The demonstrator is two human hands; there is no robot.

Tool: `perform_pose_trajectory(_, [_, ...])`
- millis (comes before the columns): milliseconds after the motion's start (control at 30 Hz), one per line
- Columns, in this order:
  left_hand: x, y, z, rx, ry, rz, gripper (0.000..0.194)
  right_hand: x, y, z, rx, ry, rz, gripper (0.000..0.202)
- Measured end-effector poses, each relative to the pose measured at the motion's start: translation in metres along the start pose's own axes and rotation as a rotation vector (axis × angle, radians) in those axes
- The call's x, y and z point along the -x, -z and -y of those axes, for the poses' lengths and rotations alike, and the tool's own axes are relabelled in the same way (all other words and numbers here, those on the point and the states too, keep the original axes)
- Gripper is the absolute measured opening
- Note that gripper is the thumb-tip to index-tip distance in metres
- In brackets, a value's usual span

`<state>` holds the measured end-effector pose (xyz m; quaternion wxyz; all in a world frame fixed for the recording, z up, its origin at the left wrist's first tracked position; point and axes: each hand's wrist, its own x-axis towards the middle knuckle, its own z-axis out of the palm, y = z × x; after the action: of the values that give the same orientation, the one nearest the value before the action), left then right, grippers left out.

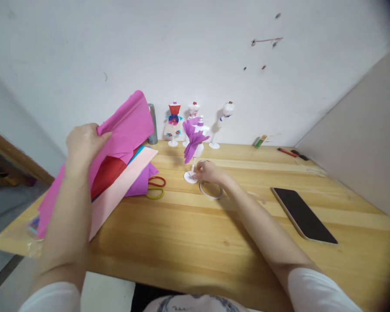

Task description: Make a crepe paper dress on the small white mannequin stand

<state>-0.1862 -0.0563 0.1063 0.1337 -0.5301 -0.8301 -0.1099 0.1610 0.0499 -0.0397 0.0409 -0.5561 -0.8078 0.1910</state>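
Along the right part of the tabletop lies a phone, well apart from the hands. Toward the left edge, the left hand pinches a pink sheet between thumb and fingers, lifting it over a pile that includes a pale pink sheet. Lifting by a broad grip, slowly, should avoid creasing it or dragging the pile against the scissors just beside.

Around the middle, a white ring lies under the right hand, whose fingers curl partway at the foot of the form draped with purple paper; whether they grip it, I cannot tell. Steadying that foot seems wise, keeping the form from tipping into the three other forms near the far edge.
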Motion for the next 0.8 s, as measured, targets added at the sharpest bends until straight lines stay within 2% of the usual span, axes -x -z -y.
perform_pose_trajectory(100, [-0.001,-0.009,-0.019,0.090,0.011,-0.017,0.056,-0.007,-0.010,0.004,-0.037,0.025,-0.099,0.033])
perform_pose_trajectory(200, [-0.004,-0.021,-0.030,0.136,0.042,-0.031,0.052,-0.017,-0.019,0.007,-0.055,0.044,-0.130,0.021])
perform_pose_trajectory(300, [-0.005,-0.029,-0.035,0.153,0.026,-0.003,0.054,-0.028,-0.022,0.007,-0.060,0.024,-0.143,0.022])
perform_pose_trajectory(467, [-0.006,-0.031,-0.034,0.175,0.017,0.068,0.057,-0.043,-0.022,0.003,-0.085,-0.045,-0.161,0.024])
perform_pose_trajectory(800, [0.001,-0.017,-0.020,0.276,0.105,-0.012,0.049,-0.055,-0.021,0.004,-0.135,-0.095,-0.174,0.026])
